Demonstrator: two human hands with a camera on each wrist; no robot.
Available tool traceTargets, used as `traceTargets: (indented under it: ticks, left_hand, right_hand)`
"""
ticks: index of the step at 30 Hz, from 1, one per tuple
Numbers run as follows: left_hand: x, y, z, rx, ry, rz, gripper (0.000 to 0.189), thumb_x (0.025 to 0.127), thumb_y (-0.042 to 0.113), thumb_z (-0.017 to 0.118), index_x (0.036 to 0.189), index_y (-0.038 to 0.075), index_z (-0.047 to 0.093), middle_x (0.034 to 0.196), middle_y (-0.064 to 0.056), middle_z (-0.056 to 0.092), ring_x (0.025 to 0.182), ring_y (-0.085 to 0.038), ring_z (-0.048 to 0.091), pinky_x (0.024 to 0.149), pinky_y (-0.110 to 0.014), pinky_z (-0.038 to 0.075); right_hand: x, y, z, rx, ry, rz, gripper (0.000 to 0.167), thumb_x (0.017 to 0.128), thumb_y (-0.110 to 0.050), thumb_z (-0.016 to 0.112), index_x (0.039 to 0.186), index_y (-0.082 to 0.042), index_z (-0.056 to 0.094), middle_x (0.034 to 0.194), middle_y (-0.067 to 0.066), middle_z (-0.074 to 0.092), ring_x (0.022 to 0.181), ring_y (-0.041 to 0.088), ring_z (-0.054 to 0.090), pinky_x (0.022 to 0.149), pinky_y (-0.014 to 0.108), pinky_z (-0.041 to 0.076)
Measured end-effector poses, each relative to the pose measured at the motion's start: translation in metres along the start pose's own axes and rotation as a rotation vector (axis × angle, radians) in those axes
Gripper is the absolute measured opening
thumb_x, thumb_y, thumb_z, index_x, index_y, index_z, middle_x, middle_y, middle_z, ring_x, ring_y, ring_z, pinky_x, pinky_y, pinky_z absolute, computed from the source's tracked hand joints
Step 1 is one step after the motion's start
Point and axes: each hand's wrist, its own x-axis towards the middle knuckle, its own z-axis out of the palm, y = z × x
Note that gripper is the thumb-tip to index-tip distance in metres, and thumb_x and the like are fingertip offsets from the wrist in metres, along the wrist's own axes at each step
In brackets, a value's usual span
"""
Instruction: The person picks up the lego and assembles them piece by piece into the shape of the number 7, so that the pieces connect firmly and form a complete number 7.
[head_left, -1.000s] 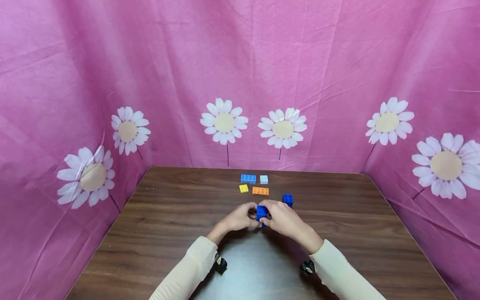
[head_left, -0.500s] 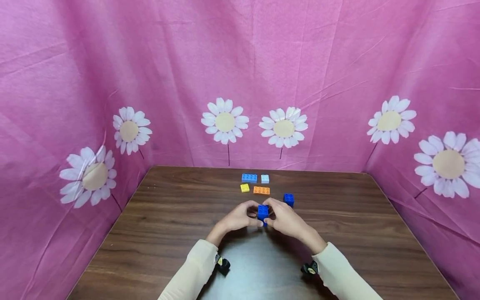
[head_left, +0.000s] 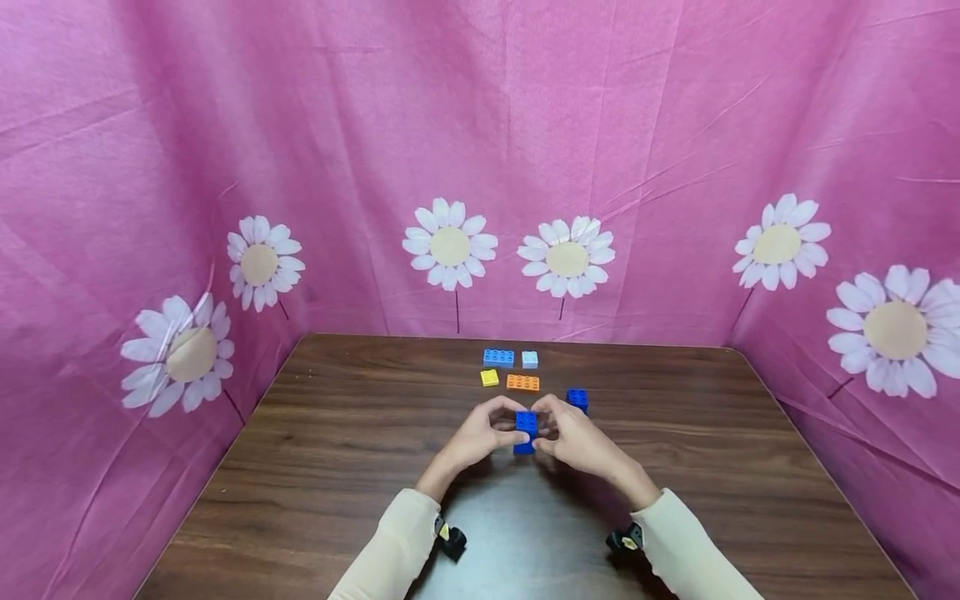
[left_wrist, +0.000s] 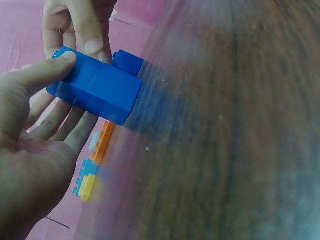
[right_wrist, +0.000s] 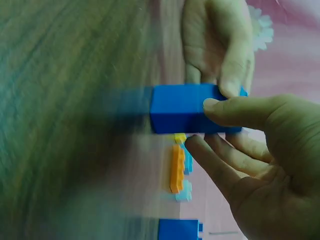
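Two dark blue bricks are joined one on the other as a stack [head_left: 527, 423], upright with studs on top, between both hands. My left hand [head_left: 480, 437] pinches it, the thumb lying across the upper brick in the left wrist view. From the other side my right hand [head_left: 581, 437] curls its thumb and fingers about the stack, its thumb against a side in the right wrist view. A seam shows midway along the stack [left_wrist: 112, 90]. Whether its base touches the table cannot be told. Beyond the right hand stands another dark blue brick [head_left: 577, 398], partly hidden.
Farther back lie a light blue long brick [head_left: 498, 357], a pale blue small brick [head_left: 529, 359], a yellow small brick [head_left: 490, 378] and an orange long brick [head_left: 522, 382]. The brown wooden table [head_left: 337, 433] meets a pink flowered curtain [head_left: 360, 283] behind.
My left thumb has come onto the front of the stack. My right thumb has drawn back from the front toward the right side. The other bricks stay in place.
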Motion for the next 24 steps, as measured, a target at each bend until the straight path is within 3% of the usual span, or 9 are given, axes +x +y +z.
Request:
traceTargets:
  ticks: [6,15,19,24]
  left_hand:
    - [0.0,-0.005,-0.001,-0.013,0.006,-0.018,0.036,0.095,0.006,0.08,0.128,0.003,0.066,0.13,-0.02,0.07,0.122,-0.035,0.071,0.098,-0.04,0.063]
    - [0.001,-0.005,-0.001,0.01,0.002,0.003,0.037,0.096,0.006,0.079,0.13,0.006,0.065,0.13,-0.017,0.071,0.121,-0.029,0.07,0.1,-0.037,0.061]
    - [0.0,-0.005,0.0,0.004,-0.009,0.008,0.041,0.095,0.007,0.08,0.133,0.007,0.064,0.132,-0.015,0.068,0.12,-0.028,0.07,0.098,-0.037,0.062]
    - [0.0,-0.005,0.0,0.014,0.006,0.016,0.036,0.096,0.01,0.08,0.13,0.012,0.069,0.128,-0.012,0.071,0.113,-0.023,0.071,0.094,-0.034,0.062]
  right_hand:
    - [0.001,0.012,-0.025,0.021,0.052,0.002,0.029,0.092,0.004,0.076,0.119,-0.001,0.065,0.113,0.018,0.074,0.104,0.029,0.074,0.089,0.048,0.063]
    - [0.011,0.042,-0.063,-0.011,0.184,0.038,0.025,0.093,0.003,0.077,0.116,-0.003,0.069,0.112,0.017,0.077,0.105,0.033,0.074,0.093,0.048,0.061]
    - [0.014,0.055,-0.068,-0.016,0.188,0.058,0.028,0.093,0.001,0.076,0.121,0.0,0.069,0.12,0.022,0.075,0.115,0.041,0.071,0.1,0.059,0.057]
    - [0.017,0.072,-0.061,-0.006,0.158,0.084,0.038,0.094,-0.005,0.079,0.129,0.004,0.066,0.13,0.024,0.071,0.124,0.046,0.066,0.106,0.064,0.053]
